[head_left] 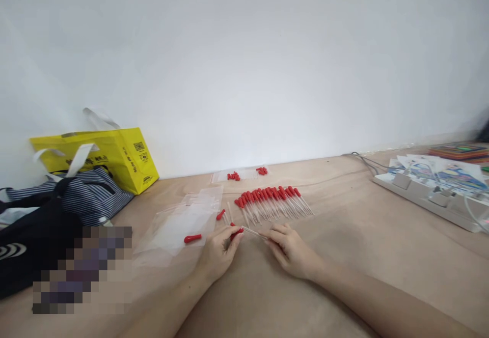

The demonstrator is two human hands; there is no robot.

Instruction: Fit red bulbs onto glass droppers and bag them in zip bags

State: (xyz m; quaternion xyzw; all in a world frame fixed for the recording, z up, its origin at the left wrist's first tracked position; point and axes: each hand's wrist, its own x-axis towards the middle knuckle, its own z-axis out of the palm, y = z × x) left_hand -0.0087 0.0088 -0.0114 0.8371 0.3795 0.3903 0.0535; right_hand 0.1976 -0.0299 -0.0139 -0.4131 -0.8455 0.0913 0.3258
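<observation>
The clear tube (252, 231) slants between two hands in the middle of the scene, in the head view, over the brown surface (355, 244). The right hand (288, 249) has its grip closed on the tube's right end, fingertips together. The left hand (218, 249) has its grip pinched around a red bulb (237, 232) at the tube's left end; whether the tube sits inside the bulb cannot be told.

Just beyond the hands, a row of red-topped droppers (273, 203) lies side by side. To the left, a loose red bulb (193, 238) rests on flat plastic bags (179, 221). Farther off, near the wall (244, 73), lies a clear packet (220, 177) with more red bulbs. A yellow bag (132, 162) stands at far left, and a white power strip (424, 203) lies on the right.
</observation>
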